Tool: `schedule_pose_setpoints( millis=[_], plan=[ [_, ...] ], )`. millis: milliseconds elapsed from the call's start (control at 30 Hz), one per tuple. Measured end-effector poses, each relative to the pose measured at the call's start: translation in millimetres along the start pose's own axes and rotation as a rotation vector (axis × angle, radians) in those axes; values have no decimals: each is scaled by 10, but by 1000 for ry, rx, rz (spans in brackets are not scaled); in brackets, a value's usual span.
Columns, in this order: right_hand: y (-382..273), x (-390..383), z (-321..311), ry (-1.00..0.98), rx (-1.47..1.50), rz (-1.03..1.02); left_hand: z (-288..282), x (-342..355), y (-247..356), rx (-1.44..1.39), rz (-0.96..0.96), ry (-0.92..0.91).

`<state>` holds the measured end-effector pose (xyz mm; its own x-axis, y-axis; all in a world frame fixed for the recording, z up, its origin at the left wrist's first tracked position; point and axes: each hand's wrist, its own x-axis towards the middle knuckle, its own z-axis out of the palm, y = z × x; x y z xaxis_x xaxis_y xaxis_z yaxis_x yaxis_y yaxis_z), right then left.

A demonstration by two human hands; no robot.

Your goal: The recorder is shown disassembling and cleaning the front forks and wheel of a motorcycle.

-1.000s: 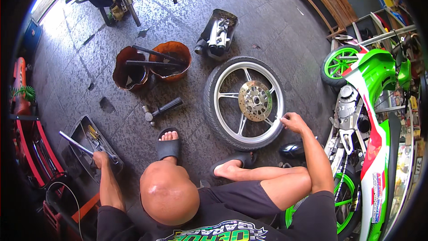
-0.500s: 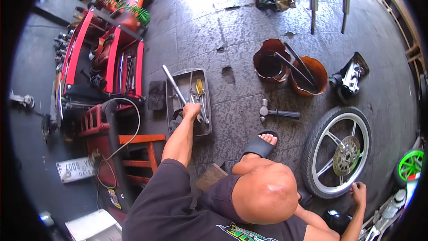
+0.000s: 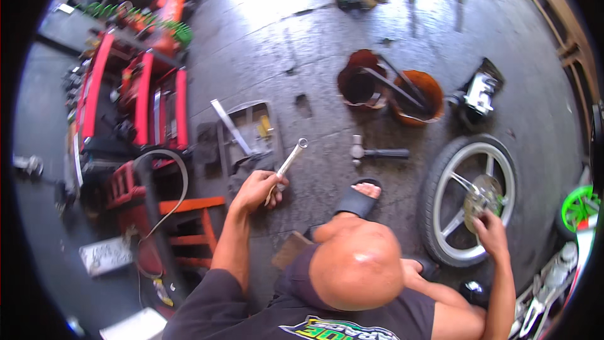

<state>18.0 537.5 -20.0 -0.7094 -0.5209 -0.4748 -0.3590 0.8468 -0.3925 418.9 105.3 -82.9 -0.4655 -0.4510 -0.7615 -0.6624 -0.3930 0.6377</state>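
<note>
My left hand (image 3: 259, 190) is closed around a silver wrench (image 3: 291, 160), its ring end pointing up and away to the right. Just beyond that hand lies a grey tray (image 3: 275, 119) with a long metal bar (image 3: 231, 127), yellow-handled tools (image 3: 264, 127) and a dark cloth (image 3: 250, 169). On my right, a motorcycle wheel (image 3: 430, 204) with silver spokes rests on the floor. My right hand (image 3: 492, 234) is at its brake disc (image 3: 473, 206), fingers curled together by the hub; whatever they may pinch is too blurred to make out.
A ball-peen hammer (image 3: 380, 153) lies beyond my sandalled foot (image 3: 358, 198). Farther off stand two rusty cans (image 3: 412, 118) with bars in them and a metal engine-like part (image 3: 481, 94). A red tool cart (image 3: 143, 97) and an orange stool (image 3: 192, 204) are at left.
My left hand has come back from the tray, lifting the wrench out. My right hand has moved from beside the tyre to the wheel's hub. The view has shifted slightly.
</note>
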Motion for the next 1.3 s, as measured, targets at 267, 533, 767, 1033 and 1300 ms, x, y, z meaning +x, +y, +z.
schedule_pose_setpoints(
  millis=[267,533,767,1033,1300],
  plan=[
    [-1402,-136,63,283,-278,-833,1908,-103,1752,810,531,-965],
    [134,-830,-313,145,68,-228,2580,249,1885,280,293,-862],
    [1226,-522,-10,-9,540,402,2392,846,1086,141,60,-666],
    [1329,98,44,30,188,357,1600,887,532,94,-104,-374],
    [1055,690,-161,26,-82,551,1537,1095,275,71,-160,-369]
  ],
)
